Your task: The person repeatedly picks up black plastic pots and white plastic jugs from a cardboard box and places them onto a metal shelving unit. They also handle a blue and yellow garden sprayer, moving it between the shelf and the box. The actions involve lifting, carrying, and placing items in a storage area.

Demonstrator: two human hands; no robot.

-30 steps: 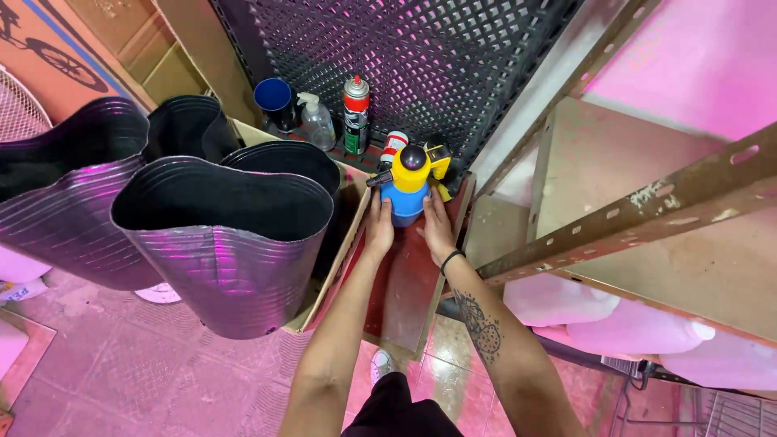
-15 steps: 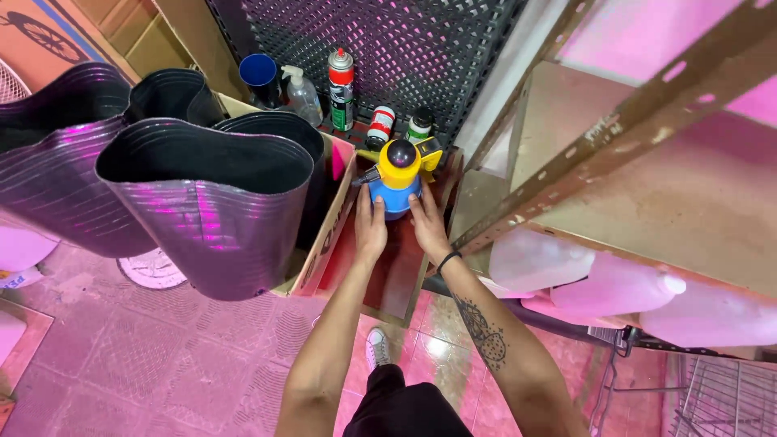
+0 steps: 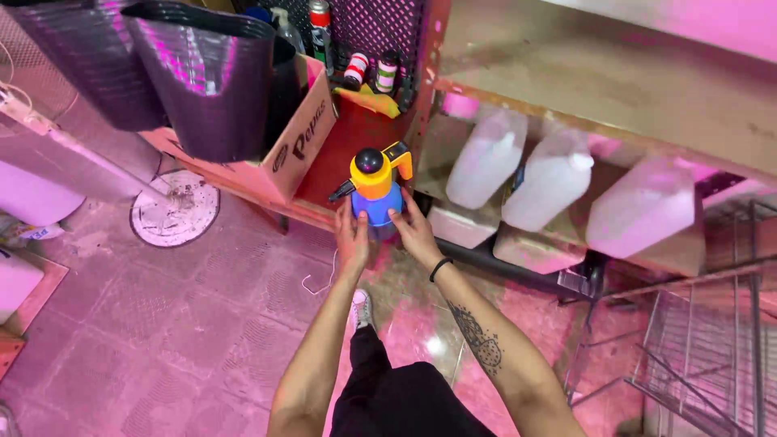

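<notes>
Nearest the camera, the person's dark trousers and one pale shoe [image 3: 362,306] showed above a tiled floor [image 3: 202,324] washed in pink light, and both bare forearms reached forward and away from the body, the right one tattooed and ringed by a dark wristband [image 3: 440,268]. The left hand [image 3: 351,240] and the right hand [image 3: 415,232] were closed around a spray bottle [image 3: 375,188] from either side, fingers wrapped on its blue body; it stood upright between the palms, held in the air above the floor just in front of the low shelf edge. The bottle carried a yellow-orange pump head with a black knob on top, a handle toward the right and a dark nozzle pointing left. Just beyond it lay a reddish low shelf [image 3: 356,137], and to its left a cardboard box [image 3: 303,142] stood on the same level, holding large dark flexible tubs [image 3: 210,77] that rose above the box rim. On the floor left of the box lay a round pale disc [image 3: 174,208]. To the right of the bottle, under a wooden shelf board [image 3: 599,73], three translucent white jugs [image 3: 550,178] stood side by side. Farther back, against a dark perforated panel [image 3: 376,28], small cans [image 3: 371,71] and a spray can [image 3: 321,24] stood upright near a yellow object [image 3: 372,101]. At the far right edge a wire rack [image 3: 712,348] stood on the floor.
</notes>
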